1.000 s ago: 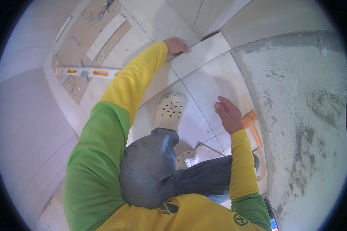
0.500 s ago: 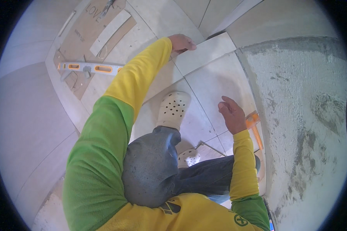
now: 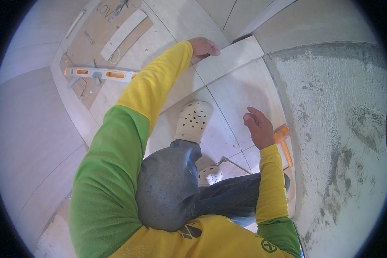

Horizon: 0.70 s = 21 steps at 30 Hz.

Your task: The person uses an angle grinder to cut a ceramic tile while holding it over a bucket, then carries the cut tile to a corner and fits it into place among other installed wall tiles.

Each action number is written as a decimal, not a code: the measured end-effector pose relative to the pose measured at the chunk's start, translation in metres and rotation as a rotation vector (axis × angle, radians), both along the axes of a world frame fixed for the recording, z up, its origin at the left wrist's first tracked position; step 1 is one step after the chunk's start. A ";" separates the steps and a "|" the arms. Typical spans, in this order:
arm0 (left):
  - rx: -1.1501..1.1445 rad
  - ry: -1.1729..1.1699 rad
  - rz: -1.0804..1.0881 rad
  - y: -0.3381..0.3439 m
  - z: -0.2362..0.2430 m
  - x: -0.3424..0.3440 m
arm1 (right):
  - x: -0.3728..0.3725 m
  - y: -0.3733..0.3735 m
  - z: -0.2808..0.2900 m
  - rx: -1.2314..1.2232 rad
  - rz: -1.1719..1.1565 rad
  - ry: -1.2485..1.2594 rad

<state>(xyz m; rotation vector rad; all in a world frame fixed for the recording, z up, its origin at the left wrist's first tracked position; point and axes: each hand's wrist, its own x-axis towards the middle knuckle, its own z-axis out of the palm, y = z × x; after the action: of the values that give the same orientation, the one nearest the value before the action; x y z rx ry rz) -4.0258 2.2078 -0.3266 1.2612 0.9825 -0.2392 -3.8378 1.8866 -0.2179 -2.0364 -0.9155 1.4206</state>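
**Left hand (image 3: pixel 203 46) stays at the edge of the narrow floor tile (image 3: pixel 233 60)**

Little has changed over the last second: the view has shifted slightly, yet both hands keep much the same places. The narrow tile also appears to lie as it did, which suggests a moment of steadying or checking its fit.

The left fingers are bent, their tips at the tile's far edge; whether they grip it or merely rest there, I cannot tell. The tile extends rightward from them.

The right hand (image 3: pixel 259 127) is loosely curled, with nothing visible in it, over the large square tile (image 3: pixel 256 86). Just right of its wrist lies an orange mallet-like tool (image 3: pixel 282 134). Left of the left fingers, beyond the forearm, are a spirit level (image 3: pixel 99 70) and a pale tile offcut (image 3: pixel 124 34) on brown cardboard (image 3: pixel 79 49).
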 end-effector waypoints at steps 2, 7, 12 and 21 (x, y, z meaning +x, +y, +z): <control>-0.006 -0.011 0.024 -0.001 -0.001 0.000 | 0.001 0.000 0.001 -0.012 -0.006 0.023; -0.013 -0.027 0.058 -0.003 -0.002 -0.001 | 0.002 -0.003 -0.004 0.009 0.006 0.007; 0.098 0.035 -0.075 -0.002 0.003 -0.004 | 0.002 -0.004 -0.010 0.025 0.023 -0.023; 0.020 -0.009 -0.001 -0.008 0.011 -0.002 | -0.001 0.002 0.004 -0.069 -0.009 -0.014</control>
<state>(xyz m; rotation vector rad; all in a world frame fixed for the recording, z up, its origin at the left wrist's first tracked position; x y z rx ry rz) -4.0283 2.2003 -0.3154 1.2797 0.9793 -0.2248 -3.8384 1.8886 -0.2141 -2.1005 -0.8730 1.4540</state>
